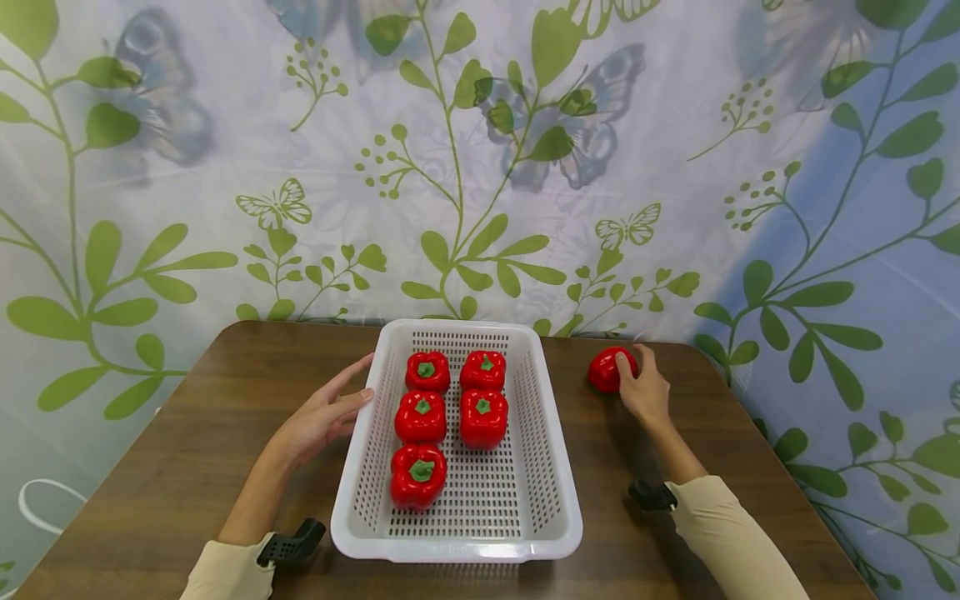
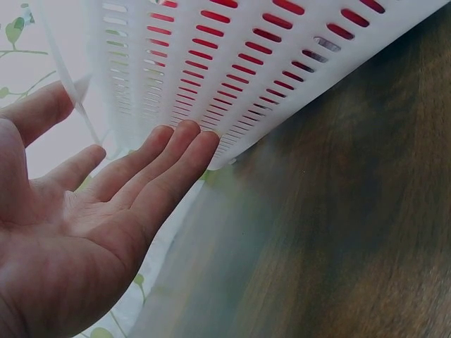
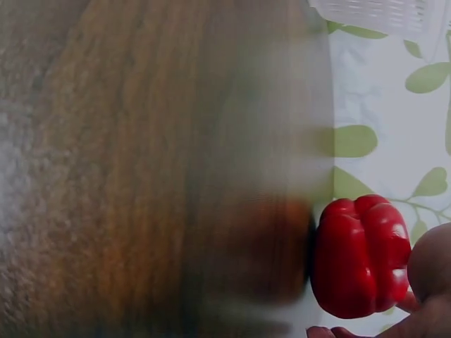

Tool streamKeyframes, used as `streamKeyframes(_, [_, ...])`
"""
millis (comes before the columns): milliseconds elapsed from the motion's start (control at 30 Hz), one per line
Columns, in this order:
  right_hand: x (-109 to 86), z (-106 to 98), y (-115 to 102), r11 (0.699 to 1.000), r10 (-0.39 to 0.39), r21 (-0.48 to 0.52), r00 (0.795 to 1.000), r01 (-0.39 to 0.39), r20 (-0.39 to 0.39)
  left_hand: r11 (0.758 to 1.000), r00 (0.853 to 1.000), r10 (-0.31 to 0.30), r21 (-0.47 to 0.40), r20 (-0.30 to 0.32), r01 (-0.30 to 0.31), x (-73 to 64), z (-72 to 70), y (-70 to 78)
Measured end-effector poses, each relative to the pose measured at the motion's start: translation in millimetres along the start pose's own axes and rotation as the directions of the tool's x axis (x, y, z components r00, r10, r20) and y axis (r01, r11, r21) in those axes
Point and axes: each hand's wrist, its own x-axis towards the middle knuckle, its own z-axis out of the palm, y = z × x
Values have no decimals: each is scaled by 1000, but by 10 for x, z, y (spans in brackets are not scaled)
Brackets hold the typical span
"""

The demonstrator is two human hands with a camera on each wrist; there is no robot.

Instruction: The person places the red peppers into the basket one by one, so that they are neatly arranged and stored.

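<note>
A white perforated plastic basket [image 1: 456, 547] stands on the table with several red bell peppers [image 1: 483, 419] inside, green stems up. They sit in two columns, the left one longer. My left hand [image 1: 318, 422] is at the basket's left side, its thumb at the rim; in the left wrist view the fingers [image 2: 151, 165] extend along the outer wall. Right of the basket, my right hand [image 1: 643, 390] holds another red bell pepper [image 1: 604, 371] lying on its side, thumb on the near side. The right wrist view shows this pepper [image 3: 359, 257] low at the tabletop, the hand partly out of frame.
The brown wooden table [image 1: 247, 400] ends just behind the basket. A curtain [image 1: 480, 167] with leaves and butterflies hangs behind it. Inside the basket, bare perforated floor [image 1: 487, 492] shows at the front right. A white loop [image 1: 37, 504] hangs off the left edge.
</note>
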Motion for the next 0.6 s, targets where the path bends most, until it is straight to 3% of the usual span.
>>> streamKeyframes(200, [3, 22, 5, 1000, 26, -13, 999, -25, 36, 1000, 1000, -8, -14, -7, 8, -8, 0, 0])
streamKeyframes(600, [-51, 56, -41, 1000, 10, -2, 1000, -10, 13, 1000, 1000, -10, -11, -4, 10, -4, 3, -2])
